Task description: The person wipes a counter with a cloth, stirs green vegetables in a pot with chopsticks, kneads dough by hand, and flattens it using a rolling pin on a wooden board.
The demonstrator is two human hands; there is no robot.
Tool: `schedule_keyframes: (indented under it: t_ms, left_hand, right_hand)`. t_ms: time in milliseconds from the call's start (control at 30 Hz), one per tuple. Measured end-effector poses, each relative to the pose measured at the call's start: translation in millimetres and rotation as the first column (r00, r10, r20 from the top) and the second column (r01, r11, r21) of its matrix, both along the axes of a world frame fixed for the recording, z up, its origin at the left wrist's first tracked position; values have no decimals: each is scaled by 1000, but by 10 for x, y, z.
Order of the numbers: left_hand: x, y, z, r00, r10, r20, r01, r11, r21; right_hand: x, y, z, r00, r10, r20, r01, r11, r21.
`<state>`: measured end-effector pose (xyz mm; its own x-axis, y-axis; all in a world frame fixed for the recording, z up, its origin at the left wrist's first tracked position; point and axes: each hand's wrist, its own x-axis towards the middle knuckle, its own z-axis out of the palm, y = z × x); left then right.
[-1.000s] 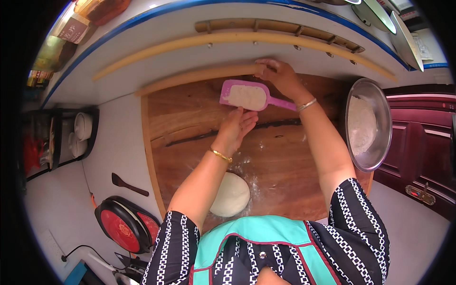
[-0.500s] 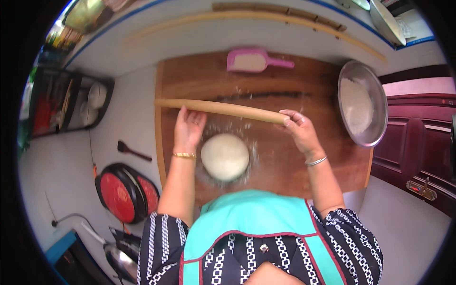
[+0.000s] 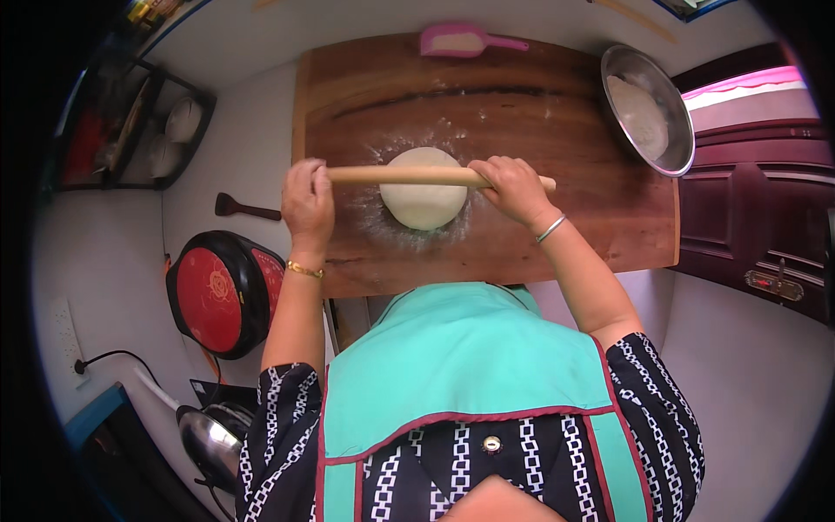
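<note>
A long wooden rolling pin [image 3: 396,176] lies level across the upper part of a round white lump of dough [image 3: 424,205]. My left hand [image 3: 308,200] is wrapped round the pin's left end, left of the dough. Gripping it near the other end is my right hand [image 3: 515,185], with a short piece of the pin sticking out past the fingers. Whether the pin presses on the dough or hovers just over it, I cannot tell. Loose flour dusts the brown wooden board [image 3: 557,113] around the dough.
At the board's far edge lies a pink scoop [image 3: 454,42] with flour. A steel bowl of flour [image 3: 648,113] stands at the far right, by a dark red door [image 3: 748,191]. To the left are a spatula [image 3: 247,209], a red and black electric pan [image 3: 209,296] and a dish rack [image 3: 130,122].
The rolling pin has come nearer and now crosses the dough rather than lying beyond it. My left hand has closed from loosely open to a grip. The view has tilted downward.
</note>
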<state>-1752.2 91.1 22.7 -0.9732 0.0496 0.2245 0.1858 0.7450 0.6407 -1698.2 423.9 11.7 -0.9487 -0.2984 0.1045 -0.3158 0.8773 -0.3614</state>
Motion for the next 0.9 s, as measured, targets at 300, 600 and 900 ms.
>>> schedule_keyframes:
  t_ms: [300,600,900]
  left_hand:
    - [76,166,-1025,997,57,-42,-70,887,-455]
    - [-1179,262,-1096,992,126,10,-111,905,-412]
    - [-591,257,-1054,998,30,-63,-60,828,-557]
  right_hand:
    - [-166,-317,-558,955,-180,-237,233,947,219]
    - [-1354,-196,-833,954,-229,-195,238,971,21]
    - [-653,-215,-857,946,-201,-253,237,964,120]
